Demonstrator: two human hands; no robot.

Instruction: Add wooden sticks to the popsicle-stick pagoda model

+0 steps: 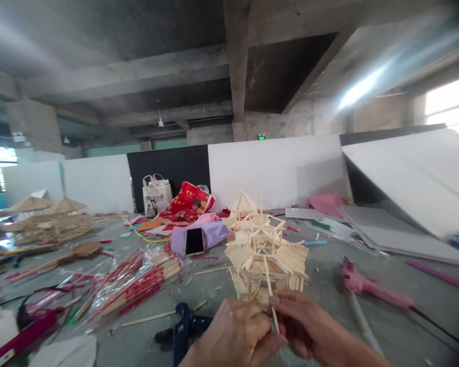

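A thin wooden stick [268, 278] slants upright between my hands, its upper end in front of a pavilion-like model [265, 250] built of wooden sticks. My right hand [306, 318] pinches the stick low down between thumb and fingers. Beside it, my left hand [235, 331] is closed, with its thumb at the stick's lower end; some of its fingers are hidden. The model's layered roofs rise just beyond both hands. Close to my left hand lies a dark blue hand tool [181, 331], partly covered by that hand, near a loose stick [149, 319].
A pink glue gun [375, 288] with a cord lies right, a magenta glue gun [34, 329] left. Plastic-wrapped stick bundles [145, 280] and a phone [195, 240] on purple cloth [214, 232] lie left of the model. More stick models [53, 219] stand far left; white boards [398, 234] lean right.
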